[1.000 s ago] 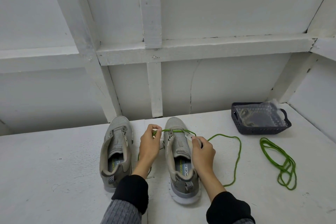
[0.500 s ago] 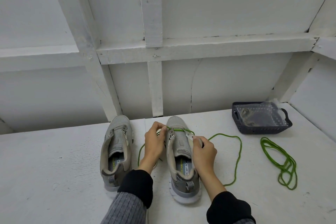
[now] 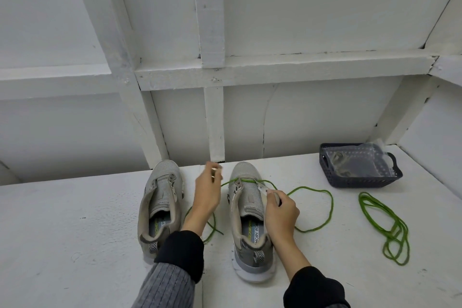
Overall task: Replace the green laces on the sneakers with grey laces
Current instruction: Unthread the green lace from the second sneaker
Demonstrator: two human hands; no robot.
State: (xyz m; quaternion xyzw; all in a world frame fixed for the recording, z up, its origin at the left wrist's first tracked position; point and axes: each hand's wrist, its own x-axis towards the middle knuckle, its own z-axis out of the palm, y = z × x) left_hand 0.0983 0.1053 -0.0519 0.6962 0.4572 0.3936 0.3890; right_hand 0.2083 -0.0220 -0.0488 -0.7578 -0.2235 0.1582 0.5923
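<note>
The right hand (image 3: 281,210) pinches the eyelet edge of the right sneaker (image 3: 247,222) on the desk (image 3: 75,232). The left hand (image 3: 207,192) hovers between both sneakers, blurred fingers curled; whether it grips the green lace (image 3: 315,225) threaded through the toe eyelets, I cannot tell.

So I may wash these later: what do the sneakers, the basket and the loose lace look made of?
Sneakers: grey knit mesh uppers by the woven texture, matte, with smooth white soles, likely foam or rubber. Basket: dark moulded plastic, judging by its perforated walls. Loose lace: thin green cord, slightly glossy, probably synthetic.
</note>
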